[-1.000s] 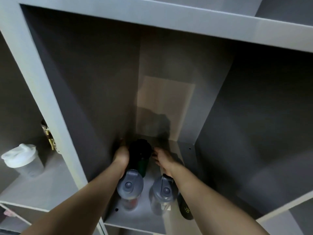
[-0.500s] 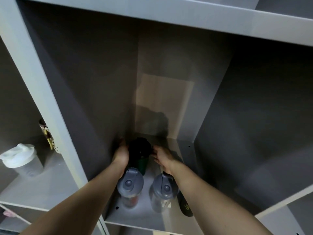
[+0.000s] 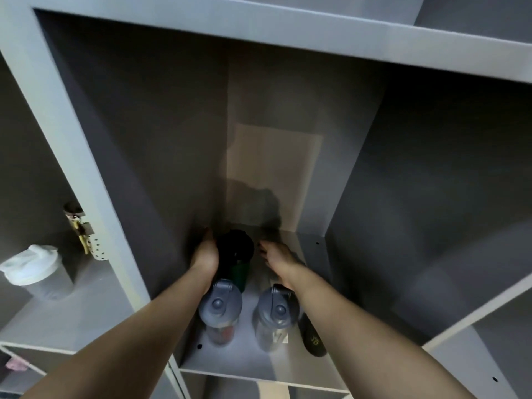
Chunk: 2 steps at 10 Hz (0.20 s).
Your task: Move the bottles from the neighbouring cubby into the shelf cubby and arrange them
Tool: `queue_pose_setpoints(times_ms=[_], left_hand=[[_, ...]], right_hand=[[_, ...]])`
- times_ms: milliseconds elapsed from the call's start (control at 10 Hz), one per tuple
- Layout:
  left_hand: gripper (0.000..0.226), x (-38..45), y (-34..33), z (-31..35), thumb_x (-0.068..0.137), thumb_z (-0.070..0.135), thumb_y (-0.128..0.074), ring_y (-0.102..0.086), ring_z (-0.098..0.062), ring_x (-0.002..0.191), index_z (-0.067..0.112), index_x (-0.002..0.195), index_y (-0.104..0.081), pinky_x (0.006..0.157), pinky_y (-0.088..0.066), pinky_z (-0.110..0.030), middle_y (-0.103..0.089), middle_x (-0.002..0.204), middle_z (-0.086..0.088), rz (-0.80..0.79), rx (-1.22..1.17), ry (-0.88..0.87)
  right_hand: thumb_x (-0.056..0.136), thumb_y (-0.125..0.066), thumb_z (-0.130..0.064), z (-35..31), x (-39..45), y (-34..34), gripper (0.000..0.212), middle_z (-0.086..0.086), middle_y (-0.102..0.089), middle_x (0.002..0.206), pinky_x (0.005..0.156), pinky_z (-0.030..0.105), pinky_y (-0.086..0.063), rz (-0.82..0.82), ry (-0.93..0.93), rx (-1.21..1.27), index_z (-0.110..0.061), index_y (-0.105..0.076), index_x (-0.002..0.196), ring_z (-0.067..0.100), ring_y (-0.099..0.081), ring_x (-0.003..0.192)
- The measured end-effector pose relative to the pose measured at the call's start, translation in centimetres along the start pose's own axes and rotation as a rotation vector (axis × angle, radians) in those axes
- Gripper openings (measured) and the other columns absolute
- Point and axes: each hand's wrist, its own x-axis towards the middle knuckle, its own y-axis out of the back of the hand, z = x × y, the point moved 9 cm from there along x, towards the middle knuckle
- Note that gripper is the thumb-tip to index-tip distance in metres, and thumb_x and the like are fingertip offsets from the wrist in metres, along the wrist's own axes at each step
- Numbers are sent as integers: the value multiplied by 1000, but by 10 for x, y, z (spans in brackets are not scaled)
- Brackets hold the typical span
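Approx. 4 bottles in shelf cubby, white-lid shaker left next door; left hand fingers wrap black-lid bottle, right hand spread, empty.

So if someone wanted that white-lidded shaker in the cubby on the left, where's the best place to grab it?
Probably around the grey body, just below the lid. The shaker stands upright on the left cubby's floor, and its white lid has a raised spout, so the top is uneven to pinch. Come from the open front, slightly from the right, since nothing shows beside it there. The left hand is nearest, but it rests against the dark bottle.
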Motion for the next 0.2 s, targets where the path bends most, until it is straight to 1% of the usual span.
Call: queue_pose_setpoints(times_ms=[100,200], left_hand=[[60,-26,-3,13,97,47,-38,-48,-28,132,8,143,-44,114,-36,-42,-51,143,-12,44,-17,-9],[48,-69,-13,34,101,35,-35,-55,-27,116,4,135,-51,105,-40,-39,-58,130,-16,42,82,-62]], right_hand=[[104,-41,-41,-3,-17,8,51,8,-48,153,118,42,-35,50,10,10,-16,-45,148,26,-46,139],[95,-48,-51,-6,-32,21,61,9,-54,148,117,46,-36,129,57,43,-17,-50,145,28,-50,134]])
